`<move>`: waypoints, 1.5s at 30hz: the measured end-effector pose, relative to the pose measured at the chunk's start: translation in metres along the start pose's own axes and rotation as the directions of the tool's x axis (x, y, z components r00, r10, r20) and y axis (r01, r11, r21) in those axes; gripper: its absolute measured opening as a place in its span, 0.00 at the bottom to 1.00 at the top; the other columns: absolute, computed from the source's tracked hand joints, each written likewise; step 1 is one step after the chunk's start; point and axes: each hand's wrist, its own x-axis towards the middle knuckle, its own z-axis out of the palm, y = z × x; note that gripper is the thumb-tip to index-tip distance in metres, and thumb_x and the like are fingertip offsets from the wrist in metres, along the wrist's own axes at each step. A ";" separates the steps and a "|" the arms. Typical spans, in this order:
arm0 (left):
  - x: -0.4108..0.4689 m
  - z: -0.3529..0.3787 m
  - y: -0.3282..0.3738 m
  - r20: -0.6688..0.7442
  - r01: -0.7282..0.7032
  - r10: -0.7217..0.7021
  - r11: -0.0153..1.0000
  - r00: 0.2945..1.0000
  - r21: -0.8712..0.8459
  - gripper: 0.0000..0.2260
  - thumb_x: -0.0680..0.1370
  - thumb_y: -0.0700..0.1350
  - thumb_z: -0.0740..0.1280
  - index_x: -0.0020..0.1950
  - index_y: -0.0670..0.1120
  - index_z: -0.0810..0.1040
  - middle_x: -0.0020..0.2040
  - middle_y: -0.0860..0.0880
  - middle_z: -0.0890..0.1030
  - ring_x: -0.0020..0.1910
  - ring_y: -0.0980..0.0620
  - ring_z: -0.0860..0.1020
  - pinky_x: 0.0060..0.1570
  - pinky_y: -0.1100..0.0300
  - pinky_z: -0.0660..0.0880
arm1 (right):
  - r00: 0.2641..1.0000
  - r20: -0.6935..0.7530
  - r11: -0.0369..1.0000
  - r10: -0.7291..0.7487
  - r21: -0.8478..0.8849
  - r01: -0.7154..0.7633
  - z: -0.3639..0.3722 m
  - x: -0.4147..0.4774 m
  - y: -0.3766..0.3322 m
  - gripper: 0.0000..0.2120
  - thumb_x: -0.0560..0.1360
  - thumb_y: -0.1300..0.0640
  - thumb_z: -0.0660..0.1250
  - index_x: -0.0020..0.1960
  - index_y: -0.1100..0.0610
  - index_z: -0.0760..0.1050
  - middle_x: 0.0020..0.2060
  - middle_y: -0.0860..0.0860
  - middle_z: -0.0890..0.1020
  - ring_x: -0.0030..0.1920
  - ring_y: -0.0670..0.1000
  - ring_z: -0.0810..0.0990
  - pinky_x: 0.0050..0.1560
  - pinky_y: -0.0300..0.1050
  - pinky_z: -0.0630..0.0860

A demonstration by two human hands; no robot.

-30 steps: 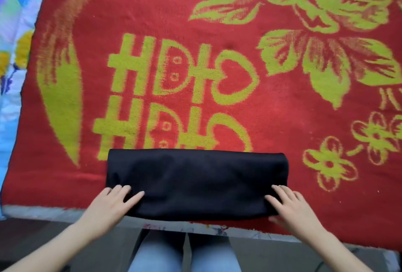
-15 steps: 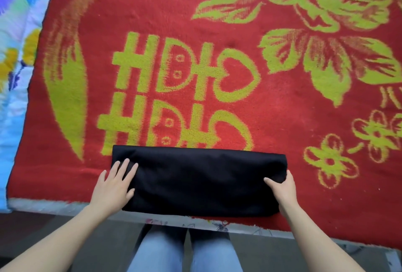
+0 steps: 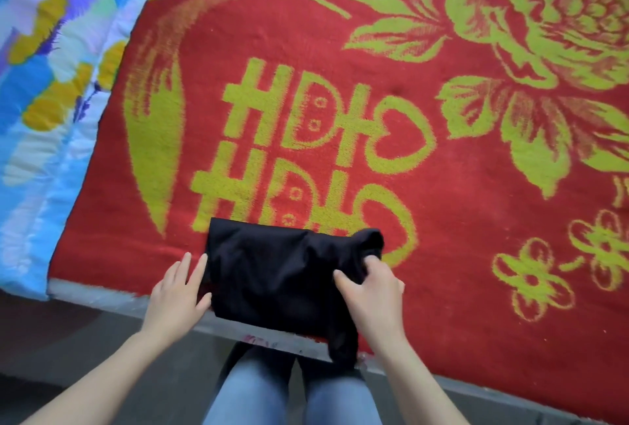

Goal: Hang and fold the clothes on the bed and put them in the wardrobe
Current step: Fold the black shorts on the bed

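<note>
- Jeans point(image 3: 292, 397), nearest: knees stand just below the bed point(image 3: 102, 295) edge; anything that slips off would likely land here.
- Black garment point(image 3: 272, 275): lies part-folded at the near edge of the bed, with one corner hanging over it. Risk: the hanging corner drags the fold loose.
- Right hand point(image 3: 372, 292): fingers clamped on the bunched right end. Risk: layers gathered unevenly, giving a crooked, creased fold.
- Left hand point(image 3: 177, 292): fingers straight, slightly apart, laid against the garment's left edge. Risk: light hold, so a pull from the right may shift the whole piece.
- Red blanket point(image 3: 442, 254): looks fuzzy and may snag sliding cloth.
- Patterned quilt point(image 3: 51, 101): far left, well apart.
</note>
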 end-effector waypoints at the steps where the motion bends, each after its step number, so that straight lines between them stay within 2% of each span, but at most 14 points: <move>1: -0.004 0.000 -0.004 0.000 0.023 -0.023 1.000 1.000 -0.015 0.33 0.78 0.53 0.61 0.78 0.49 0.48 0.77 0.45 0.50 0.75 0.45 0.53 0.67 0.51 0.60 | 0.997 0.024 0.992 -0.078 -0.094 0.080 0.018 -0.002 -0.020 0.09 0.73 0.50 0.66 0.41 0.53 0.70 0.39 0.50 0.75 0.48 0.54 0.74 0.52 0.45 0.61; 8: -0.025 0.000 -0.025 -0.215 0.060 -0.107 0.975 0.971 -0.213 0.27 0.72 0.35 0.70 0.70 0.37 0.68 0.69 0.35 0.68 0.67 0.34 0.67 0.59 0.36 0.68 | 0.782 0.466 0.842 -0.415 -0.129 0.523 0.129 -0.020 -0.078 0.17 0.78 0.49 0.60 0.64 0.55 0.71 0.58 0.52 0.77 0.61 0.55 0.69 0.61 0.50 0.60; 12: -0.030 0.003 -0.024 -0.407 -0.044 -0.007 0.993 0.913 -0.114 0.22 0.71 0.39 0.58 0.64 0.33 0.73 0.62 0.32 0.74 0.59 0.31 0.74 0.50 0.36 0.73 | 0.818 0.224 0.748 -0.530 -0.331 0.575 0.125 -0.020 -0.031 0.18 0.62 0.55 0.77 0.51 0.56 0.82 0.51 0.54 0.82 0.51 0.55 0.82 0.45 0.43 0.78; 17: -0.024 0.025 0.013 -0.240 -0.435 0.468 0.883 0.851 0.179 0.29 0.70 0.52 0.65 0.68 0.43 0.67 0.68 0.36 0.70 0.63 0.38 0.74 0.57 0.40 0.72 | 0.820 0.325 0.630 -0.472 -0.526 0.571 0.128 -0.020 0.031 0.29 0.56 0.52 0.79 0.57 0.53 0.81 0.61 0.59 0.78 0.61 0.58 0.78 0.52 0.56 0.77; 21: -0.005 0.014 0.034 -0.058 -0.423 0.438 0.890 0.897 0.169 0.43 0.53 0.59 0.80 0.64 0.43 0.76 0.65 0.35 0.73 0.62 0.36 0.74 0.53 0.39 0.74 | 0.822 0.333 0.575 -0.462 -0.593 0.563 0.132 0.000 0.030 0.37 0.55 0.46 0.79 0.63 0.52 0.77 0.64 0.59 0.75 0.64 0.58 0.74 0.57 0.65 0.72; 23: 0.009 0.005 0.035 -0.052 -0.396 0.409 0.903 0.911 0.164 0.47 0.55 0.62 0.78 0.69 0.45 0.70 0.69 0.33 0.66 0.66 0.33 0.69 0.57 0.38 0.71 | 0.849 0.299 0.580 -0.436 -0.629 0.519 0.133 0.019 0.024 0.42 0.54 0.43 0.78 0.66 0.52 0.74 0.67 0.60 0.72 0.68 0.60 0.70 0.60 0.67 0.68; 26: 0.030 0.016 0.025 0.027 -0.413 0.419 0.878 0.907 0.242 0.47 0.72 0.68 0.61 0.73 0.51 0.30 0.70 0.39 0.28 0.74 0.34 0.40 0.71 0.40 0.46 | 0.873 0.326 0.583 -0.362 -0.652 0.485 0.136 0.044 0.024 0.43 0.66 0.36 0.69 0.75 0.51 0.58 0.74 0.60 0.58 0.75 0.61 0.51 0.69 0.64 0.57; 28: 0.036 0.025 0.022 0.100 -0.450 0.439 0.857 0.893 0.251 0.46 0.74 0.68 0.56 0.66 0.52 0.21 0.65 0.42 0.21 0.72 0.35 0.31 0.71 0.42 0.39 | 0.860 0.441 0.567 -0.256 -0.652 0.503 0.143 0.059 0.037 0.41 0.74 0.33 0.53 0.76 0.50 0.37 0.76 0.57 0.38 0.71 0.57 0.29 0.72 0.60 0.39; 30: 0.036 0.029 0.022 0.142 -0.451 0.428 0.853 0.892 0.261 0.46 0.74 0.68 0.57 0.66 0.52 0.21 0.65 0.41 0.21 0.71 0.35 0.31 0.70 0.41 0.38 | 0.848 0.485 0.580 -0.213 -0.636 0.509 0.146 0.063 0.043 0.41 0.74 0.30 0.46 0.74 0.49 0.31 0.71 0.54 0.29 0.67 0.56 0.23 0.71 0.59 0.32; 32: 0.034 0.026 0.024 0.157 -0.426 0.398 0.864 0.904 0.267 0.47 0.73 0.67 0.59 0.68 0.50 0.24 0.65 0.40 0.21 0.70 0.33 0.29 0.70 0.40 0.38 | 0.822 0.508 0.573 -0.257 -0.606 0.553 0.141 0.059 0.042 0.42 0.72 0.27 0.48 0.75 0.49 0.35 0.72 0.56 0.33 0.70 0.59 0.27 0.71 0.60 0.36; 34: 0.032 0.019 0.026 0.107 -0.436 0.423 0.859 0.900 0.269 0.49 0.71 0.67 0.64 0.74 0.49 0.33 0.69 0.36 0.27 0.70 0.31 0.32 0.69 0.37 0.41 | 0.790 0.478 0.473 -0.384 -0.633 0.613 0.130 0.051 0.043 0.45 0.68 0.26 0.57 0.75 0.53 0.56 0.74 0.63 0.54 0.75 0.64 0.47 0.70 0.65 0.53; 38: 0.016 0.015 0.021 0.046 -0.565 0.583 0.761 0.811 0.319 0.46 0.53 0.62 0.79 0.66 0.42 0.74 0.67 0.35 0.70 0.66 0.36 0.70 0.59 0.38 0.69 | 0.667 0.535 0.289 -0.518 -0.625 0.726 0.129 0.029 0.067 0.47 0.55 0.30 0.73 0.66 0.57 0.74 0.66 0.62 0.72 0.69 0.62 0.66 0.67 0.65 0.55; 41: 0.008 0.030 0.015 0.080 -0.626 0.640 0.704 0.764 0.335 0.46 0.53 0.64 0.78 0.65 0.41 0.75 0.67 0.37 0.72 0.66 0.37 0.71 0.59 0.41 0.71 | 0.701 0.551 0.310 -0.453 -0.639 0.704 0.138 0.023 0.068 0.49 0.47 0.34 0.78 0.64 0.55 0.76 0.64 0.59 0.75 0.65 0.59 0.74 0.60 0.64 0.70; 45: 0.009 0.026 0.023 0.077 -0.581 0.588 0.756 0.805 0.301 0.51 0.47 0.65 0.79 0.64 0.40 0.75 0.66 0.37 0.73 0.65 0.36 0.72 0.58 0.42 0.72 | 0.752 0.483 0.360 -0.449 -0.672 0.647 0.149 0.028 0.053 0.45 0.47 0.48 0.82 0.62 0.55 0.77 0.62 0.58 0.77 0.63 0.59 0.76 0.56 0.62 0.73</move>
